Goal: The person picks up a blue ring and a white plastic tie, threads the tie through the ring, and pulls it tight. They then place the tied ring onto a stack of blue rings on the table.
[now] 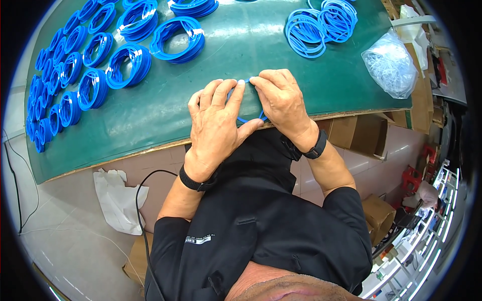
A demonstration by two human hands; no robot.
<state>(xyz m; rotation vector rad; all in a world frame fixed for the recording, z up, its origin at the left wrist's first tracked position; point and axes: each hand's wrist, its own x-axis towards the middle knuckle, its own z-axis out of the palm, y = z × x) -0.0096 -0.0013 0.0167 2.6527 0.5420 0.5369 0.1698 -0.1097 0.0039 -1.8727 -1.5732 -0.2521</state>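
Note:
At the near edge of the green-topped table (241,55), both hands are on a small ring of blue tubing or cable (243,120). My left hand (216,113) lies over its left side, fingers bent along it and thumb pointing right at the lower edge. With thumb and fingertips pinched together, my right hand (282,98) grips the top right of the ring. The fingertips of both hands nearly meet there. Most of the ring is hidden under my hands, and I cannot make out whether a tie is between the fingers.
Several rows of blue coils (129,65) with pale ties cover the table's left side. Looser blue coils (306,32) lie at the far right. A clear bag of thin whitish strips (390,65) sits on the right edge. An open cardboard box (359,133) stands below the table.

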